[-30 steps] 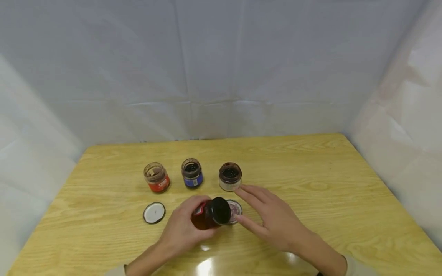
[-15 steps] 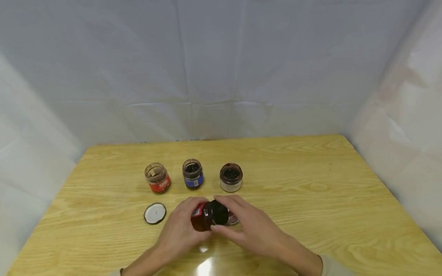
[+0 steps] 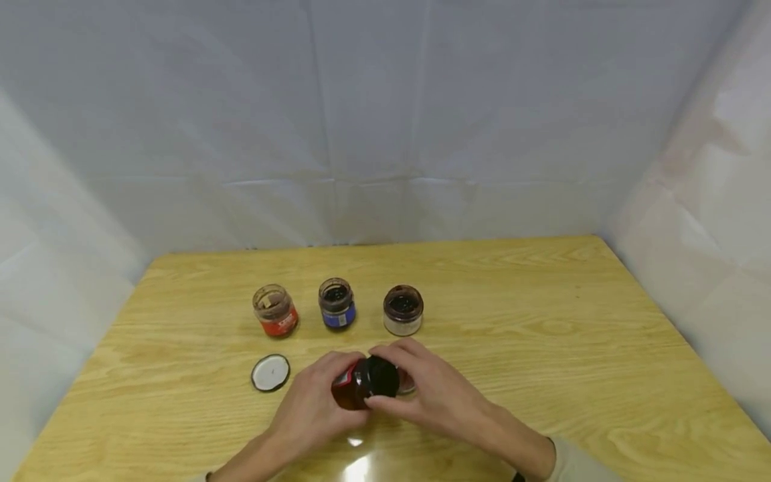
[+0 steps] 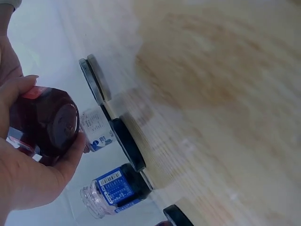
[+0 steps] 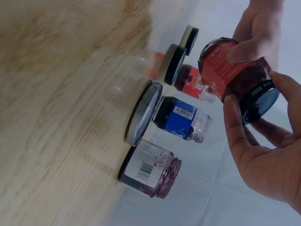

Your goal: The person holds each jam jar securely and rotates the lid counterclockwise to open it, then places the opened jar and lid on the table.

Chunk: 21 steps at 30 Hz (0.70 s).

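My left hand (image 3: 308,405) grips a glass jar (image 5: 221,66) with a red label and dark red contents, tilted above the table. The fingers and thumb of my right hand (image 3: 442,398) pinch its black lid (image 5: 260,104), which sits on the mouth of the jar. In the left wrist view, the jar's dark base (image 4: 63,125) faces the camera. Under my right hand, part of a loose lid (image 3: 406,381) shows in the head view. Another upturned lid (image 3: 270,373), white inside, lies to the left of my left hand.
Three uncapped jars stand in a row behind my hands: a red-labelled jar (image 3: 275,311), a blue-labelled jar (image 3: 336,304) and a white-labelled jar (image 3: 403,311). A middle lid (image 5: 172,64) shows in the right wrist view. Pale sheeting (image 3: 373,120) hangs behind the wooden table (image 3: 542,321).
My right hand has moved left from beside the jar and taken hold of its black lid. My left hand keeps its grip, with the jar slightly shifted. The three standing jars stay put.
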Each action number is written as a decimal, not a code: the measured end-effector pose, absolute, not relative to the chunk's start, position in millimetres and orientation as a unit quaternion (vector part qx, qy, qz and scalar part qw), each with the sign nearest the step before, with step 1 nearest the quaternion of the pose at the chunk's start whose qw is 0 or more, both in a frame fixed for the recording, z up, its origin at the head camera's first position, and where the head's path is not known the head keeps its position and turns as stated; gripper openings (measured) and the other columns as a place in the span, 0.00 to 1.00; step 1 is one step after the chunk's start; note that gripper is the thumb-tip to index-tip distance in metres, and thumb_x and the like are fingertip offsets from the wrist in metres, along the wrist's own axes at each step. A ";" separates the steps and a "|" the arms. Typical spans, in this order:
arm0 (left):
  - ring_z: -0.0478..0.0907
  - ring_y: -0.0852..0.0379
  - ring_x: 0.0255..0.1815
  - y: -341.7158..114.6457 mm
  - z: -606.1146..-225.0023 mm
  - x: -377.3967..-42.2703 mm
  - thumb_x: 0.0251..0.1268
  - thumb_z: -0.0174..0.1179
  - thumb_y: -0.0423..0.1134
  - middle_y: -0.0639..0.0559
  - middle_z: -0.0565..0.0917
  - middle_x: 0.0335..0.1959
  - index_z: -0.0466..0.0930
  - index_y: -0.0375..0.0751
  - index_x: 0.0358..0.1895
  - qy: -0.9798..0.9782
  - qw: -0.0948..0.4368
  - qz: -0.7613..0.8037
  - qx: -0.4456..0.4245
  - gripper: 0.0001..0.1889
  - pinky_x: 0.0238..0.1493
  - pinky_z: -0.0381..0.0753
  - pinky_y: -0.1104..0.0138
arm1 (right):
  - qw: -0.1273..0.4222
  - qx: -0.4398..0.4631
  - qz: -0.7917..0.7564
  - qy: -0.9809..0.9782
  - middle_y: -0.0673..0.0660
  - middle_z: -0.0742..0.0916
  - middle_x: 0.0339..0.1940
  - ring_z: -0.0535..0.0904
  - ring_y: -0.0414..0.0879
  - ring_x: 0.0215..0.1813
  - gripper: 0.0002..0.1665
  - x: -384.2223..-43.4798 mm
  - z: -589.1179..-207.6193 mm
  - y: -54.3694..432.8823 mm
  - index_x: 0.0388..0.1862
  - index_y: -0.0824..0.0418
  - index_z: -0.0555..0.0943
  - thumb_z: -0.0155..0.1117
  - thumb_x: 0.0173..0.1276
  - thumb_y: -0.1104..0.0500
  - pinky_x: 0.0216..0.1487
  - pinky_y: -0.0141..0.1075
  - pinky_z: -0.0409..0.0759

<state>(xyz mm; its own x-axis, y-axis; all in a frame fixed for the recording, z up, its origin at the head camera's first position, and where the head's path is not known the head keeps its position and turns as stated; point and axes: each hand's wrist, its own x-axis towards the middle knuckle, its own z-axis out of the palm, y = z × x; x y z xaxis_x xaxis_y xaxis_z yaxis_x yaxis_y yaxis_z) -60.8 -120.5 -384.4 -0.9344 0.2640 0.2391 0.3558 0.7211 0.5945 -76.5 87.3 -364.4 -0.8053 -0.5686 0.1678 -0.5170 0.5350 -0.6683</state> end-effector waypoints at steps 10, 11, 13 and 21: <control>0.78 0.64 0.38 -122.7 -380.7 -60.8 0.35 0.76 0.46 0.61 0.83 0.39 0.81 0.52 0.51 -0.923 0.028 -0.333 -0.189 0.31 0.40 0.78 0.66 | 0.042 -0.364 -0.371 0.853 0.48 0.74 0.50 0.74 0.38 0.45 0.30 -79.8 -363.4 92.6 0.62 0.47 0.74 0.66 0.62 0.42 0.43 0.29 0.78; 0.77 0.65 0.37 -123.6 -380.8 -60.8 0.36 0.76 0.47 0.62 0.82 0.39 0.81 0.54 0.51 -0.921 0.017 -0.337 -0.194 0.30 0.39 0.77 0.66 | 0.042 -0.380 -0.364 0.849 0.47 0.74 0.50 0.74 0.38 0.46 0.30 -80.5 -363.3 93.8 0.62 0.47 0.74 0.67 0.62 0.43 0.44 0.29 0.77; 0.77 0.66 0.36 -125.1 -381.2 -60.7 0.38 0.76 0.49 0.65 0.82 0.38 0.80 0.57 0.51 -0.916 -0.006 -0.345 -0.202 0.29 0.38 0.77 0.67 | 0.041 -0.410 -0.347 0.843 0.46 0.74 0.50 0.73 0.36 0.46 0.30 -81.6 -362.4 96.6 0.62 0.46 0.74 0.68 0.62 0.45 0.46 0.29 0.76; 0.75 0.65 0.38 -122.8 -379.8 -62.1 0.42 0.74 0.54 0.67 0.80 0.38 0.79 0.59 0.54 -0.907 -0.035 -0.365 -0.207 0.30 0.39 0.77 0.66 | 0.067 -0.410 -0.329 0.848 0.43 0.73 0.57 0.73 0.36 0.53 0.34 -82.0 -355.8 105.7 0.67 0.41 0.69 0.65 0.62 0.40 0.51 0.33 0.76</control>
<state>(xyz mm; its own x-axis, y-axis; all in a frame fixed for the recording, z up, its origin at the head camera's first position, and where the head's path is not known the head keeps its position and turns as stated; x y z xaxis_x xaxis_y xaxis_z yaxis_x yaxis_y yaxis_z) -62.1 -122.8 -379.8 -0.9121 0.4006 0.0869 0.3490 0.6475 0.6775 -82.0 105.7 -355.8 -0.6552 -0.7390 0.1567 -0.6512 0.4474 -0.6130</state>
